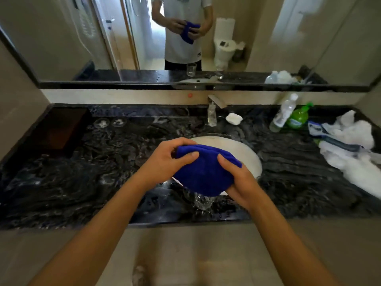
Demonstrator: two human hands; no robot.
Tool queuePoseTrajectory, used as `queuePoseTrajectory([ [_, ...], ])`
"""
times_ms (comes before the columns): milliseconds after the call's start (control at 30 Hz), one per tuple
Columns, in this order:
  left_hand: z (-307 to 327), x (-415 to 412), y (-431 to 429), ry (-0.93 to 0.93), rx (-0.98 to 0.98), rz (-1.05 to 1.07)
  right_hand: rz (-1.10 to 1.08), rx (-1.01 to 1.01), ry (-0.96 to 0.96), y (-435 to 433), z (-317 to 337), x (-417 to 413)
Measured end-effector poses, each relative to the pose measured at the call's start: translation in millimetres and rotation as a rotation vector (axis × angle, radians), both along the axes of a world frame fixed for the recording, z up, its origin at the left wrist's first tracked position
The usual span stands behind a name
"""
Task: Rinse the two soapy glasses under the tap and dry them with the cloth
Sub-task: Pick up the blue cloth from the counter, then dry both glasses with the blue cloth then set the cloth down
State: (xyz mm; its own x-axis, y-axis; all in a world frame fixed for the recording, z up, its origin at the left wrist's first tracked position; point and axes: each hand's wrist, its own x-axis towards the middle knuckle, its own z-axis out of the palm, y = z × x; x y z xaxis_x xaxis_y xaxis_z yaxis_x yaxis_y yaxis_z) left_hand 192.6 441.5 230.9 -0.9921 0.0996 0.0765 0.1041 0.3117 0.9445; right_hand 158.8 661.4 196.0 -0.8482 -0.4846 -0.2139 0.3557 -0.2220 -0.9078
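Observation:
Both my hands hold a bunched blue cloth [204, 170] over the near rim of the white sink [250, 155]. My left hand [169, 162] grips its left side, thumb on top. My right hand [239, 178] clasps its right side from below. Whether a glass is wrapped inside the cloth is hidden. A clear glass [203, 201] stands on the wet black marble counter [92, 172] just below the cloth, near the front edge. The chrome tap [212, 112] stands behind the sink; I see no water running from it.
A soap dish [234, 118] sits right of the tap. A plastic bottle [284, 113], a green pump bottle [299, 117] and crumpled white material [350, 147] fill the right side. A dark wooden box [59, 129] and two round glass pieces [109, 122] lie at the left.

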Motion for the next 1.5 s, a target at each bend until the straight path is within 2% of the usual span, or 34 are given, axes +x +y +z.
queuePoseTrajectory([
  [267,-60.7,-6.4,41.7,-0.088,-0.080,0.061,-0.087,0.214,0.019,46.9,-21.1,10.3],
  [500,-125.5,-16.5,33.9,-0.288,-0.131,0.090,-0.213,0.438,0.052,56.0,-46.2,-10.6],
  [600,-165.3,-9.9,31.9,-0.399,-0.175,0.034,-0.283,0.491,0.008,57.0,-62.2,-21.1],
  [767,-223.7,-9.4,45.7,-0.407,-0.174,-0.061,-0.348,0.580,-0.062,55.5,-91.6,-28.5],
  [1000,-240.1,-14.0,67.6,-0.363,0.176,0.196,-0.297,0.603,0.051,38.9,-106.2,-27.8],
  [1100,-229.1,-22.9,71.6,-0.432,0.493,0.295,-0.250,0.702,0.213,24.5,-103.2,-23.4],
  [1200,-200.7,-38.8,79.5,-0.475,0.795,0.342,-0.082,0.727,0.418,6.8,-97.8,-12.4],
  [1267,-186.8,-48.5,82.0,-0.513,0.920,0.390,-0.026,0.715,0.531,0.9,-94.5,-12.3],
  [1333,-175.8,-57.0,79.7,-0.538,0.949,0.426,-0.086,0.652,0.613,-2.6,-90.0,-20.8],
  [1400,-167.6,-65.6,78.7,-0.547,0.987,0.408,-0.235,0.612,0.727,-5.9,-85.5,-35.1],
  [1500,-149.4,-74.8,91.8,-0.504,0.997,0.388,-0.380,0.654,0.908,-10.8,-78.2,-59.2],
])
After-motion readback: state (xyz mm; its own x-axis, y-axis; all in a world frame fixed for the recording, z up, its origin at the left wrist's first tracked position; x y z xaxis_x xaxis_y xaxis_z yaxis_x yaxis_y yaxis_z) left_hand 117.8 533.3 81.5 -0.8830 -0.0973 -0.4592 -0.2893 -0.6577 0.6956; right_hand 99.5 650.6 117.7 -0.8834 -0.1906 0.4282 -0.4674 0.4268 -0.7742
